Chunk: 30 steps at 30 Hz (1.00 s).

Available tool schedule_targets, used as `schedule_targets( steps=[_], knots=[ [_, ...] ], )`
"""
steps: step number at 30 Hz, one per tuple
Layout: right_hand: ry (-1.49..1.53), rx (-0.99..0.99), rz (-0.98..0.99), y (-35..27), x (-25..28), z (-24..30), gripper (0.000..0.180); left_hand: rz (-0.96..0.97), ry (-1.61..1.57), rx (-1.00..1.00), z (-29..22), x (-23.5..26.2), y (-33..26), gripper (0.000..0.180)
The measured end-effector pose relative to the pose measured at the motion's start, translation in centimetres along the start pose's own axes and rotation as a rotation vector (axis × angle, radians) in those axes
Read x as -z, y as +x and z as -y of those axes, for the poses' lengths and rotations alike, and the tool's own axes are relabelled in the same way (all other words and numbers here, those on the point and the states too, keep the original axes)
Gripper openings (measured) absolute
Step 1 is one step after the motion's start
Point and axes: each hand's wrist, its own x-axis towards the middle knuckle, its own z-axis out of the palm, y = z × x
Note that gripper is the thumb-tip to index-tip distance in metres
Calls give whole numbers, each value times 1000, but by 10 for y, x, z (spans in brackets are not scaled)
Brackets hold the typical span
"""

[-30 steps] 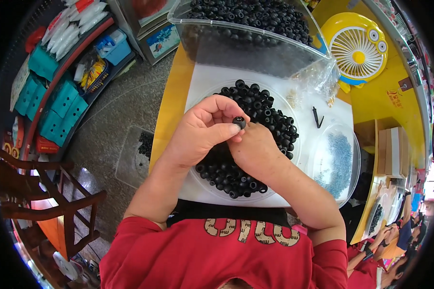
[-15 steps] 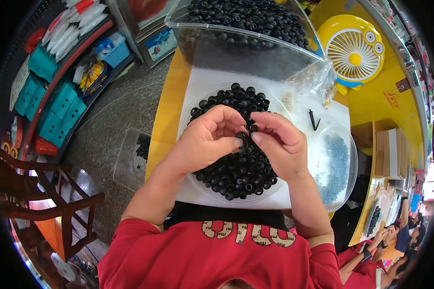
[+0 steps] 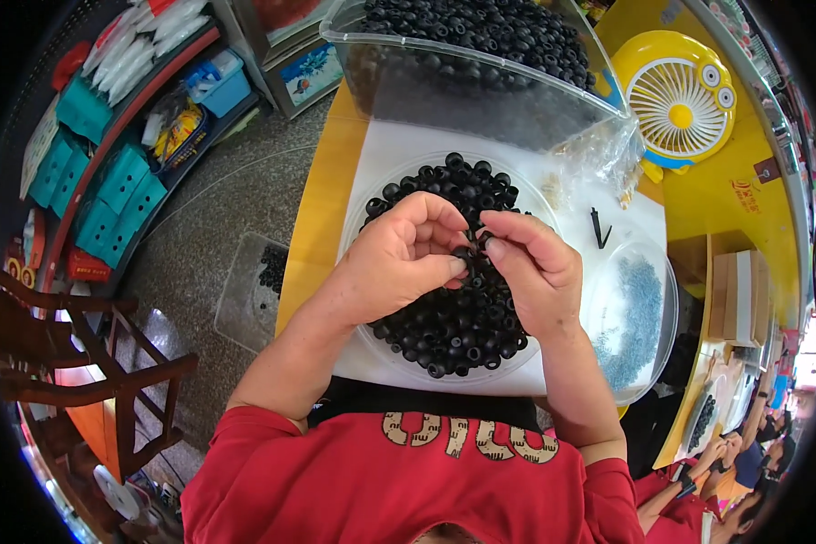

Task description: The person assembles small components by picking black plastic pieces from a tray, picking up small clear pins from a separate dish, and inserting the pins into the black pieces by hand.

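Over a shallow clear round tray (image 3: 357, 204) heaped with round, holed black beads (image 3: 453, 344), my two hands meet close together. My left hand (image 3: 399, 254) pinches one black bead (image 3: 463, 255) between thumb and fingers. Just beside it, my right hand (image 3: 542, 276) grips a small black piece (image 3: 486, 241) between thumb and forefinger; it looks like another bead, though the fingertips partly cover it. The two pieces are very near each other, and I cannot tell whether they touch.
Behind the tray stands a large clear bin (image 3: 480, 56) of black beads. To the right are a crumpled plastic bag (image 3: 598, 168), a black V-shaped tool (image 3: 599, 228), a round dish (image 3: 672, 313) of small bluish pieces and a yellow fan (image 3: 675, 100). Other people work at lower right.
The whole view has shifted slightly, with the table appearing a little further right. Both hands keep their pinches, with only slight finger movement.
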Motion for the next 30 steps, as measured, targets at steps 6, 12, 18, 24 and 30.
schedule_targets(
  steps=[6, 12, 18, 24, 30],
  knots=[
    [-7, 6, 78, -2, -3, -3, 18, 17, -79, -6, 2, 3, 2, 27],
    [-60, 60, 75, -4, 0, -6, 22, -44, -104, -48, 2, 2, 1, 30],
    [104, -54, 86, -7, -2, -4, 24, -76, -91, -62, 0, 1, 1, 27],
    [398, -87, 113, -3, -7, -7, 22, 28, -248, -5, 0, 7, 1, 27],
    [253, -18, 71, -1, -10, -11, 21, 19, -208, -1, -1, 6, 0, 27]
  ],
)
